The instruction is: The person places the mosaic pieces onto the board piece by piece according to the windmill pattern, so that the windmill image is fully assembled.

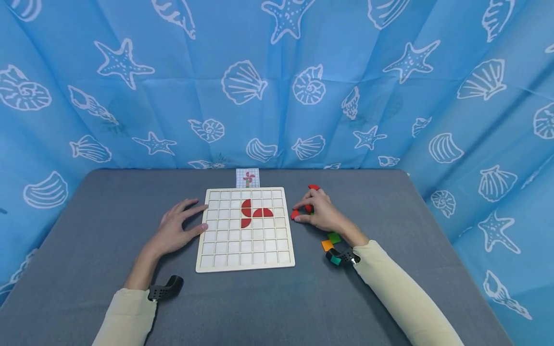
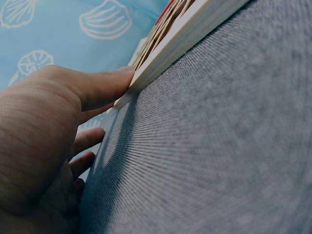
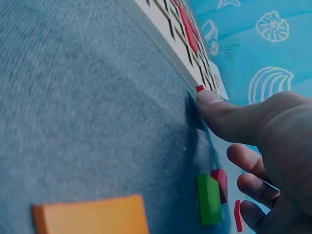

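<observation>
Resting left hand [image 1: 176,231]: fingers wide, thumb against board [image 1: 245,246]; press lightly.
Board: just right of those fingertips; hold it square.
Red piece [image 1: 295,215]: pinched between thumb and index of right hand [image 1: 321,210]; grip edges only.

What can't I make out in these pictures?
Head view: fine markings on the card, too small.
Head view: part of the teal tile, behind the black wristband.
Right wrist view: most of the pinched red piece, hidden by the right grip.
Right wrist view: part of the orange tile, below the bottom edge.
</observation>
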Motion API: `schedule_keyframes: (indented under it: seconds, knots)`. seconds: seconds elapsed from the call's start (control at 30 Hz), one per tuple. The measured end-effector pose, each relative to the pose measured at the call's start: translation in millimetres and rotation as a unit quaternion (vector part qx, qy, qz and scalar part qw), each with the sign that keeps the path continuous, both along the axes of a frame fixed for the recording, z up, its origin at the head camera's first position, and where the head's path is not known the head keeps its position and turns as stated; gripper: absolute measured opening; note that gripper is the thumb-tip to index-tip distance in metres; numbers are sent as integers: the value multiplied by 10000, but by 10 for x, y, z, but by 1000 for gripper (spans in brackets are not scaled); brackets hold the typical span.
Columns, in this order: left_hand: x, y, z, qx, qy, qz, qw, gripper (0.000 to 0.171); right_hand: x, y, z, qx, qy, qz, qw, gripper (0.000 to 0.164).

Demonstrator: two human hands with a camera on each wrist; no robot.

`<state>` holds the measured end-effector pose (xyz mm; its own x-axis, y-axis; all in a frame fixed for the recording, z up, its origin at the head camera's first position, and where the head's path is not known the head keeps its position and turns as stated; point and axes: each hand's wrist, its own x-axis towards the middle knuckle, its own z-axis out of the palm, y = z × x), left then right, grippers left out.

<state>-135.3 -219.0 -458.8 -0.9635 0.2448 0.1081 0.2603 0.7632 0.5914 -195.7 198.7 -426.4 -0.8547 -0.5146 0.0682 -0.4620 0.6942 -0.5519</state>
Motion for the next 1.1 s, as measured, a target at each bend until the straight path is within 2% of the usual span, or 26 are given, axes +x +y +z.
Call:
schedule_keyframes:
  seconds: [0.43, 0.87, 1.1]
  knots:
    - [-18, -10, -7, -44, -84, 20, 10000, 60, 12, 2, 0, -30, -60, -228, 9997, 26]
    - [-18, -26, -20, -42, -92, 7, 9999, 60, 22, 33, -33, -29, 9, -262, 9997, 30]
    - [-20, -21, -11, -46, -108, 11, 9999, 61, 0, 144, -29, -142, 46, -499, 9986, 33]
